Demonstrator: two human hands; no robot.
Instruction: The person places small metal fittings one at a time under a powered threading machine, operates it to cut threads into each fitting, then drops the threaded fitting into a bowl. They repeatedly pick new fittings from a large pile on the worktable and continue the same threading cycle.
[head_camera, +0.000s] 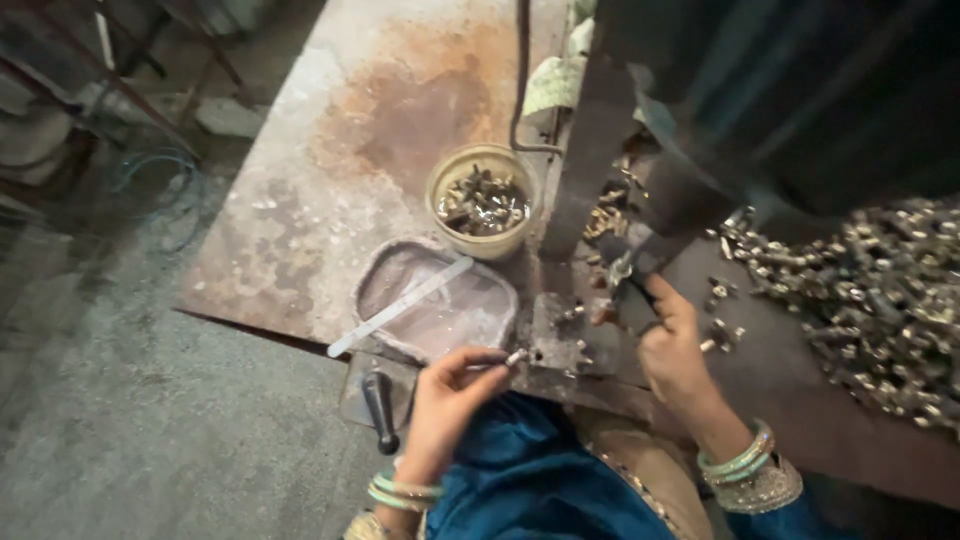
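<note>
While pinching a small metal fitting (516, 356) between thumb and fingertips, left hand (450, 395) sits at 6 o'clock, right at edge of the steel press bed (560, 335); easy to drop the piece off the bench edge into the lap. Right hand (675, 345) at 4 o'clock, closed around what looks like a dark lever or tool at the press base (640, 255), fingers close under the dark ram; pinch risk if anything comes down while fingers linger. Loose fittings (720, 335) scattered by that hand could roll underfoot or jam seating. Heap of fittings (880, 290) at 3 o'clock, cup of parts (484, 203) at 12, shallow tray with a pale strip (440, 300) at 10. Can't tell exactly what right hand grips: blurred, shadowed. Press top cut off; die area hidden.
</note>
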